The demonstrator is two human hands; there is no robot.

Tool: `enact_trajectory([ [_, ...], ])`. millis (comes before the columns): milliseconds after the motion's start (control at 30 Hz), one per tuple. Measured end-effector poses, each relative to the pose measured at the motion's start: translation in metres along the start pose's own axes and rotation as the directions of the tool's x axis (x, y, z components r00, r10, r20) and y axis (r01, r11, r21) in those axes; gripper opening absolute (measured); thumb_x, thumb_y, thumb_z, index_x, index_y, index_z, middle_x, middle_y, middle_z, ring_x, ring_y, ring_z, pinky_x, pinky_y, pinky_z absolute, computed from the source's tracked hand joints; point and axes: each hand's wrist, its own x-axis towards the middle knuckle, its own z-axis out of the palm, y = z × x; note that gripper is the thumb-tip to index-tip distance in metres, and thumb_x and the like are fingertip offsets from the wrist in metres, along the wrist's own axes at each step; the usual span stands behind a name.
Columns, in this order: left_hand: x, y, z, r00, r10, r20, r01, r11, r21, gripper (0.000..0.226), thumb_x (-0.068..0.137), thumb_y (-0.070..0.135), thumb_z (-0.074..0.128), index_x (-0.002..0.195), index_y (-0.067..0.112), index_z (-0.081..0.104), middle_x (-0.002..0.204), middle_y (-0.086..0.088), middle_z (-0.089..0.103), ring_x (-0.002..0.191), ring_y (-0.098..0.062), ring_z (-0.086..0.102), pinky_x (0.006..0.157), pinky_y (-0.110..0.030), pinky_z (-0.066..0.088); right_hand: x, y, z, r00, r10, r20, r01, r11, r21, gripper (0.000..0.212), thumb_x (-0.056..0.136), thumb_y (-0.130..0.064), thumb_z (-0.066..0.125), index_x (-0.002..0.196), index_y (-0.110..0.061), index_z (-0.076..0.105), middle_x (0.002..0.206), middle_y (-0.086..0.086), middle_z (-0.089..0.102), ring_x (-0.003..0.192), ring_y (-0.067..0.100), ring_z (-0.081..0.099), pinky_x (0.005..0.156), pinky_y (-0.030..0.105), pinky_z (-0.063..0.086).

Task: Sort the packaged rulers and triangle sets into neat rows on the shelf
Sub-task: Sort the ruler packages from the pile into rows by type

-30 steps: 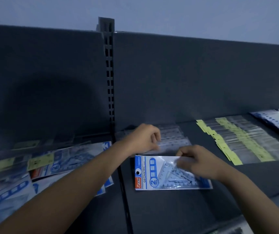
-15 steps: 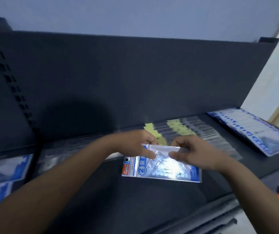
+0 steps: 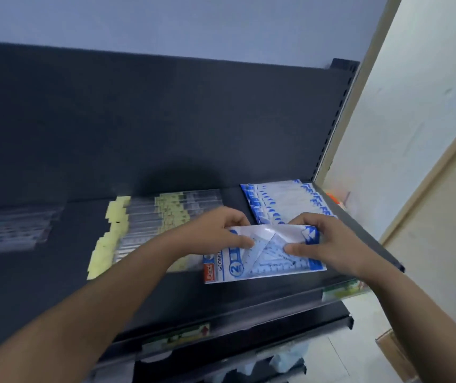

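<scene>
While the left hand and the right hand each pinch the upper edge of a triangle set packet, thumb in front and fingers behind, both grips are closed on it. The packet sits over the front of the dark shelf, tilted toward the camera; whether its lower edge touches the shelf cannot be told. Just behind it lies a row of overlapping blue-and-white packets, and beside it on the left a row of clear rulers with yellow tags. More clear packs lie well apart at the far left, blurred.
</scene>
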Motion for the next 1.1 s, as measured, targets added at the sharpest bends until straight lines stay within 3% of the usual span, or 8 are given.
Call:
enact_trajectory([
  [67, 0.022, 0.007, 0.013, 1.0, 0.015, -0.027, -0.015, 1.0, -0.007, 0.01, 0.083, 0.026, 0.074, 0.086, 0.024, 0.065, 0.085, 0.011, 0.072, 0.069, 0.001, 0.066, 0.058, -0.013, 0.049, 0.003, 0.017, -0.015, 1.0, 0.004, -0.023, -0.005, 0.999, -0.045, 0.016, 0.075, -0.025, 0.079, 0.086, -0.023, 0.067, 0.089, -0.011, 0.069, 0.085, 0.009, 0.063, 0.074, 0.021, 0.047],
  [167, 0.053, 0.018, 0.029, 0.999, 0.007, -0.048, -0.004, 0.998, 0.07, 0.021, 0.08, 0.033, 0.076, 0.095, 0.025, 0.062, 0.106, 0.007, 0.064, 0.099, -0.008, 0.06, 0.086, -0.027, 0.05, 0.006, 0.038, -0.039, 0.999, 0.039, -0.036, -0.042, 0.994, -0.103, 0.018, 0.072, -0.029, 0.08, 0.086, -0.025, 0.069, 0.092, -0.013, 0.07, 0.082, 0.004, 0.065, 0.071, 0.021, 0.052],
  [267, 0.078, 0.038, 0.041, 0.999, -0.031, -0.018, 0.034, 0.982, 0.185, 0.035, 0.081, 0.041, 0.074, 0.11, 0.027, 0.061, 0.104, 0.013, 0.05, 0.103, -0.003, 0.049, 0.084, -0.024, 0.041, 0.012, 0.059, -0.069, 0.995, 0.094, -0.017, -0.095, 0.989, -0.111, 0.026, 0.07, -0.031, 0.082, 0.091, -0.027, 0.069, 0.097, -0.014, 0.069, 0.079, 0.002, 0.066, 0.061, 0.014, 0.05],
  [400, 0.105, 0.051, 0.063, 0.994, -0.101, 0.037, 0.085, 0.949, 0.303, 0.042, 0.081, 0.043, 0.072, 0.117, 0.027, 0.059, 0.108, 0.009, 0.052, 0.104, -0.007, 0.053, 0.082, -0.024, 0.043, 0.026, 0.097, -0.09, 0.993, 0.11, 0.049, -0.097, 0.97, -0.224, 0.034, 0.066, -0.038, 0.082, 0.094, -0.032, 0.064, 0.096, -0.017, 0.063, 0.086, 0.006, 0.062, 0.073, 0.02, 0.046],
  [600, 0.11, 0.051, 0.095, 0.962, -0.218, -0.167, 0.272, 0.841, 0.467, 0.035, 0.072, 0.045, 0.077, 0.1, 0.036, 0.057, 0.098, 0.017, 0.058, 0.088, -0.005, 0.055, 0.072, -0.027, 0.045, 0.052, 0.145, -0.102, 0.968, -0.05, 0.246, 0.128, 0.942, -0.31, 0.031, 0.068, -0.035, 0.082, 0.084, -0.041, 0.057, 0.089, -0.022, 0.056, 0.08, 0.002, 0.054, 0.059, 0.01, 0.038],
  [833, 0.068, 0.071, 0.11, 0.848, -0.2, -0.491, 0.436, 0.791, 0.43, 0.061, 0.07, 0.06, 0.074, 0.122, 0.033, 0.055, 0.123, 0.015, 0.056, 0.108, -0.009, 0.052, 0.088, -0.027, 0.042, 0.061, 0.132, -0.108, 0.867, -0.359, 0.345, 0.443, 0.873, -0.205, 0.033, 0.08, -0.045, 0.068, 0.11, -0.042, 0.054, 0.116, -0.022, 0.051, 0.107, 0.0, 0.048, 0.09, 0.018, 0.034],
  [967, 0.027, 0.079, 0.103, 0.74, -0.269, -0.617, 0.638, 0.573, 0.515, 0.076, 0.074, 0.076, 0.055, 0.134, 0.03, 0.046, 0.138, 0.008, 0.051, 0.124, -0.018, 0.048, 0.103, -0.038, 0.037, 0.062, 0.097, -0.087, 0.789, -0.469, 0.397, 0.582, 0.779, -0.236, 0.061, 0.083, -0.055, 0.058, 0.137, -0.033, 0.042, 0.14, -0.014, 0.045, 0.127, 0.008, 0.042, 0.106, 0.029, 0.034],
  [1100, -0.026, 0.083, 0.098, 0.439, -0.306, -0.845, 0.899, 0.157, 0.41, 0.102, 0.066, 0.091, 0.015, 0.136, 0.022, 0.044, 0.138, 0.0, 0.051, 0.128, -0.024, 0.046, 0.106, -0.042, 0.029, 0.051, 0.057, -0.05, 0.792, -0.5, 0.351, 0.597, 0.755, -0.272, 0.077, 0.079, -0.069, 0.049, 0.145, -0.033, 0.031, 0.147, -0.009, 0.041, 0.133, 0.013, 0.039, 0.106, 0.029, 0.031],
])
